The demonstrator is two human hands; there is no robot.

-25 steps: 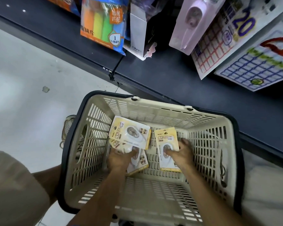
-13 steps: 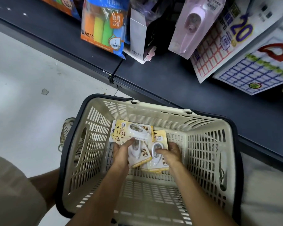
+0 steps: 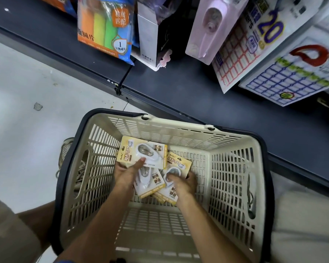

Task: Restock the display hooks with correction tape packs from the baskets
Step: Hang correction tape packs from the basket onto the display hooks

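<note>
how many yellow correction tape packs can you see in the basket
3 clearly. One top pack gripped by the left hand, one middle pack lying below it, one right pack under the right hand. More edges beneath suggest hidden packs.

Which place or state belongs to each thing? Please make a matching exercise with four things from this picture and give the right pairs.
Things:
1. left hand
2. right hand
3. pink correction tape pack
4. basket

Places or states:
A. hangs above the dark shelf
B. stands on the floor, cream with a dark rim
C. grips the pack with the yellow top at the far wall of the basket
D. grips the pack lying nearer the middle of the basket

Pairs: 1-C, 2-D, 3-A, 4-B
</note>
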